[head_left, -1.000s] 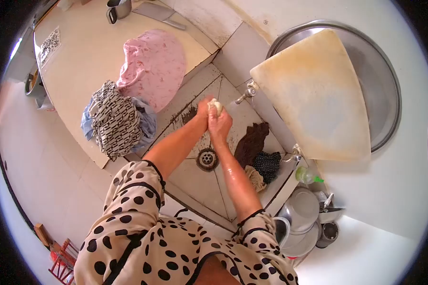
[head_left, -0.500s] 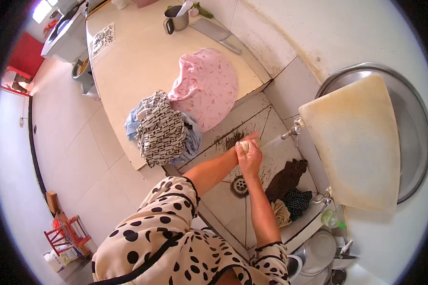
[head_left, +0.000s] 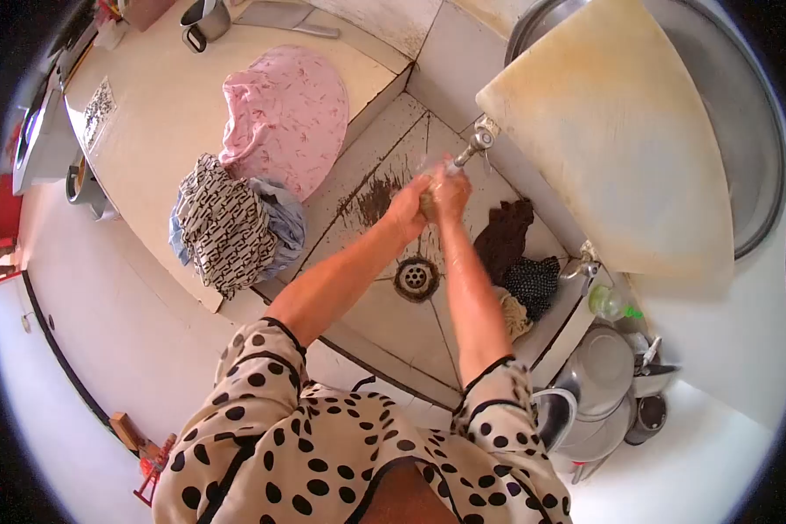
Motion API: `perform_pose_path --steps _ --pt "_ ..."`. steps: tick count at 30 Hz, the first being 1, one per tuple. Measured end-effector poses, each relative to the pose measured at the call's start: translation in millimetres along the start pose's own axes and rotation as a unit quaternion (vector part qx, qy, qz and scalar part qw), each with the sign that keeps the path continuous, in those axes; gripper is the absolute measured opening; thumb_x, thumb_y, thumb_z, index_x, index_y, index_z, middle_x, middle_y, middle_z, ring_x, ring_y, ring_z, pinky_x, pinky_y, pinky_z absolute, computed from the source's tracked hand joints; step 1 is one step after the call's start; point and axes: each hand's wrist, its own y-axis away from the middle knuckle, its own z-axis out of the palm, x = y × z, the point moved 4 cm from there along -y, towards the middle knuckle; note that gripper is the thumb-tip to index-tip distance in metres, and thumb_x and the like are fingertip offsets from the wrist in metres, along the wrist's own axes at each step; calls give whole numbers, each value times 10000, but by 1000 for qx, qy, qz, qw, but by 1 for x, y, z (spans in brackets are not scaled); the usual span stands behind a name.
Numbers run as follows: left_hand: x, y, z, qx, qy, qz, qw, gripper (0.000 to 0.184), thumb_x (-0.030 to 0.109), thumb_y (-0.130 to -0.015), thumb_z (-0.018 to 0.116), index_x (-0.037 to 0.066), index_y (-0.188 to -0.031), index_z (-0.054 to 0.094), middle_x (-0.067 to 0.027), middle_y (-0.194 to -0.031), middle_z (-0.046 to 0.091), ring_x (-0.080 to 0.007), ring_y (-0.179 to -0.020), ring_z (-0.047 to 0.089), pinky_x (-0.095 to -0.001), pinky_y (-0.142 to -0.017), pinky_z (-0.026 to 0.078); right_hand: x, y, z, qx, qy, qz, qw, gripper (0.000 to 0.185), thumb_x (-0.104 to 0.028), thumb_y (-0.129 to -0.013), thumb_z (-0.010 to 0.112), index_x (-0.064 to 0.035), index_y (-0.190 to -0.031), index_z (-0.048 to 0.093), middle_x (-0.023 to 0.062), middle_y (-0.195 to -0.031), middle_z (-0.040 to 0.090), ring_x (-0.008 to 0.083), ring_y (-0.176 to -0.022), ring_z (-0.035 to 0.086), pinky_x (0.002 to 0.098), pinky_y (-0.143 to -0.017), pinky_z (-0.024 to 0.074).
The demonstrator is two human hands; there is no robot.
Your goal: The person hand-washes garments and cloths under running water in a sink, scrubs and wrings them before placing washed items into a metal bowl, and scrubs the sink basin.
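Beige wad [head_left: 427, 206], small and largely covered by fingers, sits between the left hand [head_left: 407, 208] and the right hand [head_left: 451, 194], above the tiled sink [head_left: 393, 332] and close to the outlet of the upper tap [head_left: 479, 147]. Grip state: both hands press together on the wad from opposite sides; finger placement and clamping force cannot be told. Slip hazard: wet skin may let the wad slide free if pressure becomes uneven. If released, it could land on the dark grime [head_left: 375, 201] on the tiles and pick up dirt, or come to rest over the round drain [head_left: 417, 279] and restrict outflow. Splash hazard: water appears to strike the right hand directly below the outlet; deflected spray could wet the pink cloth [head_left: 288, 122] on the adjacent counter [head_left: 148, 113]. Contact hazard: the dark brown cloth [head_left: 503, 240] lies near the right forearm; a sideways swing of that arm could drag it across the sink floor.
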Motion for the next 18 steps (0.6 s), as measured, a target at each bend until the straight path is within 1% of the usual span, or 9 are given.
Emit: perform_pose_path --steps 2,5,6,8,10,13,14,17,18 --pt "5 11 11 -10 -10 21 1000 308 269 -1001 371 96 -1207 520 -88 -1192 552 -232 -1059 524 -376 -940 421 -8 4 -12 -52 -41 83 994 367 -312 -907 529 2 -1083 599 224 -1045 627 380 -966 591 434 -843 450" --pt "-1 -38 -38 -80 119 -48 989 331 299 -957 445 77 -1188 530 -85 -1117 587 -229 -1042 544 -372 -912 445 -37 54 13 167 12 -194 967 458 -393 -895 567 -1 -1124 628 215 -1027 652 320 -980 629 398 -833 467" --pt "7 -36 -40 -111 127 -60 984 347 330 -917 506 67 -1138 550 -90 -1040 611 -222 -987 567 -358 -882 461 -50 75 17 55 10 -141 988 393 -171 -898 552 -5 -1254 526 217 -1324 503 362 -1289 418 436 -1086 296" --pt "8 -22 -28 9 27 -12 1000 332 310 -925 508 59 -1138 553 -92 -1031 609 -217 -961 574 -353 -872 468 -76 50 4 116 41 20 992 397 -304 -898 554 5 -1142 610 228 -1087 610 357 -1068 569 404 -899 417" --pt "2 -11 -25 61 -55 45 996 286 242 -939 517 44 -1141 560 -97 -1039 607 -210 -970 579 -363 -868 486 -5 20 1 125 -30 -105 986 329 -250 -890 543 32 -1040 624 220 -986 648 388 -889 621 452 -788 460" --pt "17 5 -27 99 -101 31 989 291 178 -966 481 36 -1216 525 -93 -1147 589 -227 -1027 580 -396 -926 478 10 -5 -25 41 61 15 997 331 -254 -884 531 52 -961 631 227 -957 647 381 -853 618 449 -747 456" --pt "33 28 -9 105 -120 65 985 275 168 -964 494 29 -1197 540 -89 -1111 606 -215 -1006 592 -416 -893 495 13 2 -34 123 -76 -30 989 323 -268 -881 518 25 -851 648 162 -865 652 302 -761 609 418 -647 449" --pt "44 11 -55 188 -180 129 957 238 166 -903 603 18 -1089 598 -75 -1000 635 -202 -826 626 -341 -759 546 8 20 -57 93 -332 202 917 279 -284 -882 554 -36 -804 654 71 -792 625 208 -702 574 363 -596 425" --pt "47 10 -69 212 -198 117 950 281 176 -892 624 30 -1129 584 -74 -1022 632 -202 -870 620 -350 -785 531 13 22 -60 66 -359 198 910 241 -291 -890 576 -72 -824 653 32 -766 592 141 -671 548 295 -542 398"
